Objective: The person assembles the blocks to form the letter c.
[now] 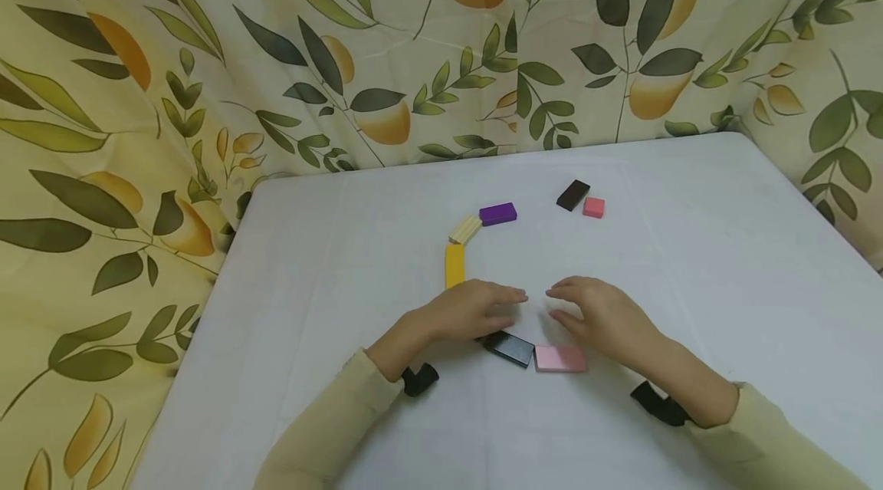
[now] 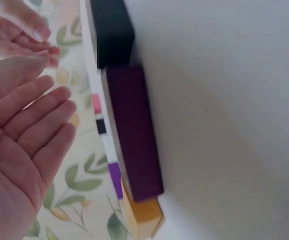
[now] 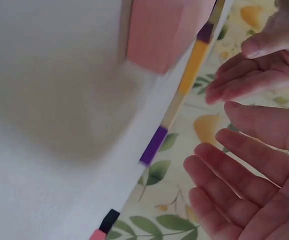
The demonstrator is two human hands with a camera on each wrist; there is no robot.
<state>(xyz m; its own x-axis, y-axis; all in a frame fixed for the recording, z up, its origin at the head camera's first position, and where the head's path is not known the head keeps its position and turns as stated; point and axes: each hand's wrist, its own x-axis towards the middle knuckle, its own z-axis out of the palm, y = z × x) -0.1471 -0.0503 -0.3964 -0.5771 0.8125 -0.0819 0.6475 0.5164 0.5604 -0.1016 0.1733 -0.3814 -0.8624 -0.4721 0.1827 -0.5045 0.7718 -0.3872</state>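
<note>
While left hand [image 1: 472, 310] and right hand [image 1: 607, 315] hovered empty, fingers relaxed, pink block [image 1: 560, 359] lay nearer right hand, bodyward and left of it, long axis sideways.

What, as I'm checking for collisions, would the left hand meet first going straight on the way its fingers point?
Most likely the right hand: in the head view, the left hand points toward it across a narrow gap. Their relative heights are unclear, so it might just miss.
</note>
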